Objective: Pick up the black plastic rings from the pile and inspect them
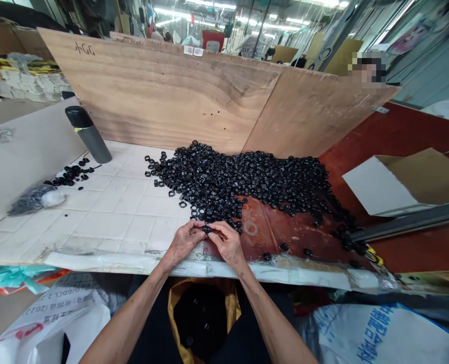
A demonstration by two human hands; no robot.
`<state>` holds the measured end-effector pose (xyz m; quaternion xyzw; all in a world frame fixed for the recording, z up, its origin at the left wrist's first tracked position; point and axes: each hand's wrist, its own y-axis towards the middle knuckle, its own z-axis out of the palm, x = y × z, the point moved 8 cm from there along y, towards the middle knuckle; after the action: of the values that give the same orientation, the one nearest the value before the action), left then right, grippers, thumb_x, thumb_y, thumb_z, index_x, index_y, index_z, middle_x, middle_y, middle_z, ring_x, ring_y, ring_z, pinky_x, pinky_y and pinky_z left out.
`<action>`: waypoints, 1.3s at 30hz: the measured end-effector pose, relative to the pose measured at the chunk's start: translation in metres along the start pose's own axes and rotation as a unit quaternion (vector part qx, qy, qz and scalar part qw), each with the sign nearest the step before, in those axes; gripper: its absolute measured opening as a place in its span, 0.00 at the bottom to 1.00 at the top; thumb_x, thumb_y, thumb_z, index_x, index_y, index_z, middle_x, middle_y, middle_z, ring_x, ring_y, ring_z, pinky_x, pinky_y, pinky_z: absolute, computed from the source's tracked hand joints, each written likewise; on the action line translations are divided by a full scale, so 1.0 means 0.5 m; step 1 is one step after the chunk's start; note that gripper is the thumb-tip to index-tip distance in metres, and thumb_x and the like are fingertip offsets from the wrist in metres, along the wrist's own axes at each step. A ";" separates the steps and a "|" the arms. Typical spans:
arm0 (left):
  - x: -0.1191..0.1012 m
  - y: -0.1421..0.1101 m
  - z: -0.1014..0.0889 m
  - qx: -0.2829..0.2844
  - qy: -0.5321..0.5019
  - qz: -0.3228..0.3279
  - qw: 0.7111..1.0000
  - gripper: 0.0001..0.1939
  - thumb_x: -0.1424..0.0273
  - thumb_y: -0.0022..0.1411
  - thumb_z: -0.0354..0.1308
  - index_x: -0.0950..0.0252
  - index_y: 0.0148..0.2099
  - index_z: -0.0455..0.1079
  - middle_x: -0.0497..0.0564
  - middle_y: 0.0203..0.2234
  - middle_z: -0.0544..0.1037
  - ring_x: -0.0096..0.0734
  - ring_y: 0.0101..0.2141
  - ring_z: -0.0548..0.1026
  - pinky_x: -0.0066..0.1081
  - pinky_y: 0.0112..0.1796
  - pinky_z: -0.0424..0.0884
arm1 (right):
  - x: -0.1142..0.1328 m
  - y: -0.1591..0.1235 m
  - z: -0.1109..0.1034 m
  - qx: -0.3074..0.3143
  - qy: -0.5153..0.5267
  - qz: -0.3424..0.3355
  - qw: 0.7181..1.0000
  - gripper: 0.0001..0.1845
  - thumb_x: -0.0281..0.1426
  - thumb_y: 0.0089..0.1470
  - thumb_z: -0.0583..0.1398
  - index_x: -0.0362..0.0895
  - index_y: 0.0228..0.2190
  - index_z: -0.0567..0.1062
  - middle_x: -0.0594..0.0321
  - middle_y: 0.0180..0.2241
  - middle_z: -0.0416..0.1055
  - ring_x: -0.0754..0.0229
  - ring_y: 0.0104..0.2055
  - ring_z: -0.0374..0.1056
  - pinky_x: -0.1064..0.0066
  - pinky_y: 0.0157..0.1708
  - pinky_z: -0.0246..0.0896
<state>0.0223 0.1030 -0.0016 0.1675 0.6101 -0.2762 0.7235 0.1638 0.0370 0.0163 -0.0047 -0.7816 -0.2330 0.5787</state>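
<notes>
My left hand (185, 238) and my right hand (226, 241) meet at the table's near edge, both pinched on one small black ring part (207, 229) held between the fingertips. Just beyond them spreads a large heap of black ring parts (243, 179), running from the white tiled surface (114, 207) onto the red table top (293, 232). Below my hands, under the table edge, hangs a yellow bag (204, 318) with a dark inside and a few black parts in it.
A grey bottle with a black cap (88, 134) stands at the back left. A small pile of black parts (71, 174) and a clear bag of parts (35, 198) lie left. Plywood boards (164, 96) wall the back. Cardboard (402, 182) lies right. White sacks (379, 333) sit below.
</notes>
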 end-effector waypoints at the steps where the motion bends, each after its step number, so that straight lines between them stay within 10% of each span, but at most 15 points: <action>1: 0.001 0.000 0.000 -0.002 0.002 -0.002 1.000 0.19 0.65 0.56 0.69 0.67 0.47 0.72 0.48 0.29 0.79 0.31 0.33 0.79 0.30 0.40 0.74 | -0.001 0.000 0.000 -0.002 0.003 0.008 1.000 0.11 0.31 0.58 0.64 0.46 0.44 0.80 0.55 0.43 0.77 0.56 0.42 0.76 0.66 0.41 0.75; 32: 0.003 0.008 0.017 0.004 0.068 0.092 0.993 0.12 0.70 0.61 0.63 0.68 0.47 0.72 0.50 0.37 0.79 0.27 0.36 0.77 0.30 0.43 0.74 | 0.017 -0.006 0.010 0.022 -0.243 -0.047 0.969 0.19 0.38 0.70 0.52 0.45 0.29 0.73 0.60 0.26 0.71 0.58 0.30 0.69 0.69 0.37 0.63; 39: 0.005 0.006 0.017 0.003 0.032 0.042 0.999 0.13 0.71 0.60 0.65 0.69 0.47 0.73 0.49 0.33 0.79 0.27 0.34 0.78 0.29 0.41 0.73 | 0.021 0.000 -0.001 0.033 -0.134 -0.022 0.990 0.09 0.34 0.65 0.58 0.44 0.37 0.76 0.61 0.31 0.74 0.58 0.33 0.71 0.68 0.39 0.67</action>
<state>0.0312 0.1001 -0.0026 0.2042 0.6244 -0.2421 0.7140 0.1606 0.0340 0.0261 0.0001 -0.8592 -0.2172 0.4632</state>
